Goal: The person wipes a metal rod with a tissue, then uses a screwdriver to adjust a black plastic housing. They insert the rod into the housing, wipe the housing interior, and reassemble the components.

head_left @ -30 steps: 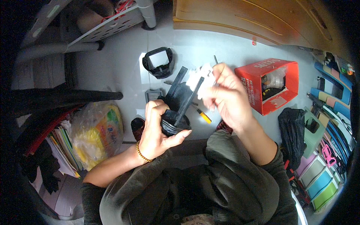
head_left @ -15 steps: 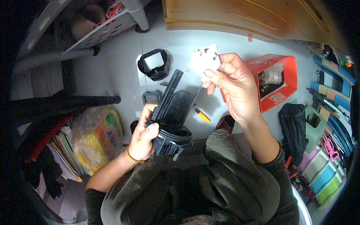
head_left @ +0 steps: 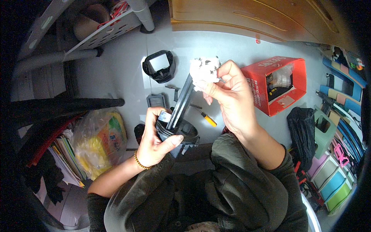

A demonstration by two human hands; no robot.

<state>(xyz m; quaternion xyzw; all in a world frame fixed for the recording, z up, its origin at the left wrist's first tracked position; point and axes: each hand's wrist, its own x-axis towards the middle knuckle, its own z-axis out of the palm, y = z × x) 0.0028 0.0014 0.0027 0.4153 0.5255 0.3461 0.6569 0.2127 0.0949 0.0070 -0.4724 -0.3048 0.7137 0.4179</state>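
My left hand [head_left: 155,138] is wrapped round the round base of a black plastic part [head_left: 181,105], the thumb across its rim. A long ribbed piece rises from that base and tilts away from me. Between the thumb and fingers of my right hand [head_left: 234,96] is a crumpled white tissue [head_left: 204,70] with black smudges. The tissue hangs over the far end of the long piece and hides its tip; whether they touch, I cannot tell.
On the floor lie a black plastic housing [head_left: 170,69], a small grey ribbed filter [head_left: 156,101] and a yellow-handled screwdriver [head_left: 209,120]. A red box [head_left: 261,87] stands to the right. Wrapped goods [head_left: 101,145] are at left; a wooden cabinet [head_left: 232,17] borders the far side.
My right hand has moved left and slightly down with the tissue, to the tip of the black plastic part. My left hand has turned that part, so its long piece now shows narrow side-on.
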